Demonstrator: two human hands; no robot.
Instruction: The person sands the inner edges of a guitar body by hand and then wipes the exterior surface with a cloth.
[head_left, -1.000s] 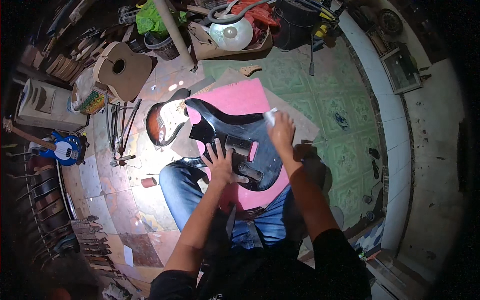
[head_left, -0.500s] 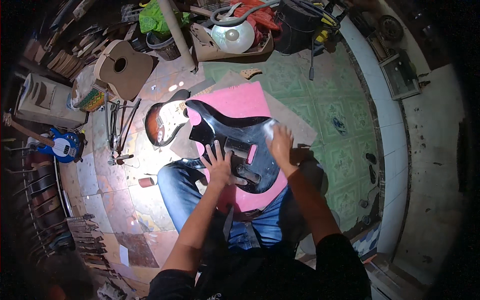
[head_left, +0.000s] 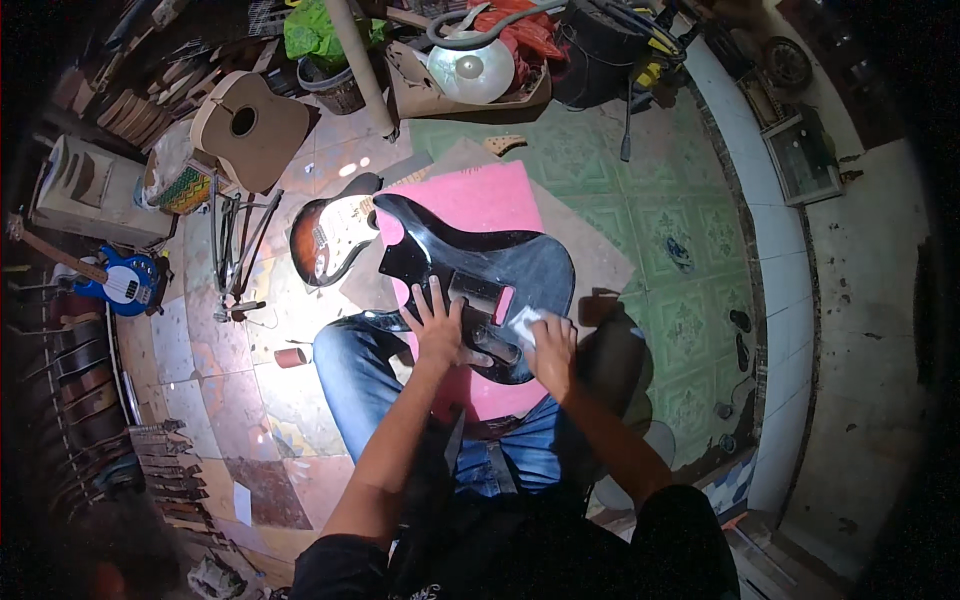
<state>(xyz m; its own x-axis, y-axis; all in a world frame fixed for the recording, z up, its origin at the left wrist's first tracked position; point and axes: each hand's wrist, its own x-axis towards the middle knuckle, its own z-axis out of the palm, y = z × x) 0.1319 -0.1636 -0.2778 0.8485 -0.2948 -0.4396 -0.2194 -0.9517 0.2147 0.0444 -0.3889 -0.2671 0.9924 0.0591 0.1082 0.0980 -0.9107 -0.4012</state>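
Observation:
A glossy black electric guitar body (head_left: 540,262), with cut-out cavities, lies on a pink sheet (head_left: 470,190) across my lap. My left hand (head_left: 437,330) rests spread on the body's left part, beside the middle cavity. My right hand (head_left: 550,345) presses a white wad, likely cloth or paper (head_left: 524,320), onto the body's lower right area, right of the small cavity.
A sunburst guitar (head_left: 315,240) lies behind at the left, near a folded metal stand (head_left: 238,255). An unfinished acoustic guitar (head_left: 245,140), blue bass (head_left: 125,280) and reddish cylinder (head_left: 290,357) are at the left. A box of items (head_left: 470,95) stands at the back.
My right hand with the white wad has moved down and slightly left over the black body, from its upper right edge to the lower part. My left hand stays in place.

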